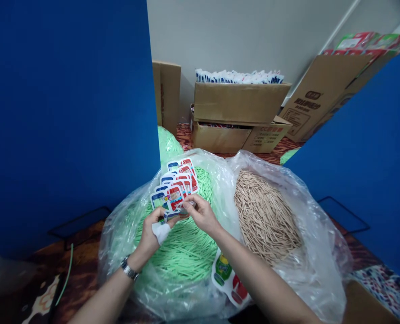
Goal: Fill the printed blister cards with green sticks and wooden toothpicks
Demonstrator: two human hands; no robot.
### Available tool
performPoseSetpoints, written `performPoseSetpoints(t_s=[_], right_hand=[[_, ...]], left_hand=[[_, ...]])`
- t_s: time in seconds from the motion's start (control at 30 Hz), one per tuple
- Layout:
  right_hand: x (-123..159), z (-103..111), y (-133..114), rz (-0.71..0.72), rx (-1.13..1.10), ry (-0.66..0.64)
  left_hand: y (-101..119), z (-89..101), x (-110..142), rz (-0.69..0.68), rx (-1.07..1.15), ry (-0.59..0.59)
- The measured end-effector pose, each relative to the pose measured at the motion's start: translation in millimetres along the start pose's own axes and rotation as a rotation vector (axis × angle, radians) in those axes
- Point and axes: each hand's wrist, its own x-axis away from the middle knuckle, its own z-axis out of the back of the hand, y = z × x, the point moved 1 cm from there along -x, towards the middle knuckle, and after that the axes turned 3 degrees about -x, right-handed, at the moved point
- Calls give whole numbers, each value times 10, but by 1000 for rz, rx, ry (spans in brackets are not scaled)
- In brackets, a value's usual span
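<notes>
A fanned stack of printed packets [175, 191], red and blue with white edges, sits in my left hand [154, 231], whose fingers close round its lower end. A white patch or wrap covers part of that hand near the thumb. My right hand [200, 212] pinches the lower right edge of the stack with thumb and fingers. Beneath both hands, an open clear plastic bag [117, 240] holds many thin green sticks [182, 256]. Beside it on the right, another clear bag [321, 252] holds brown sticks [265, 216].
A larger red and green packet [225, 274] lies between the bags, partly behind my right forearm. Cardboard boxes [240, 102] stand at the back, the upper one full of packets. Blue panels [68, 112] rise on both sides. A patterned tray [385, 288] is at lower right.
</notes>
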Motion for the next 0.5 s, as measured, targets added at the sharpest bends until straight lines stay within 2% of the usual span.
performPoseSetpoints(t_s=[0.1, 0.2, 0.33, 0.43, 0.5], right_hand=[[-8, -34, 13, -6, 10, 4], [-85, -92, 81, -16, 41, 7], [-338, -235, 181, 36, 118, 13], [-536, -341, 231, 97, 281, 90], [-603, -370, 266, 106, 435, 164]], left_hand=[[-45, 22, 26, 12, 12, -8], [-124, 73, 32, 26, -48, 42], [-265, 164, -55, 27, -281, 127], [-358, 201, -186, -59, -478, 175], [-416, 206, -271, -74, -554, 163]])
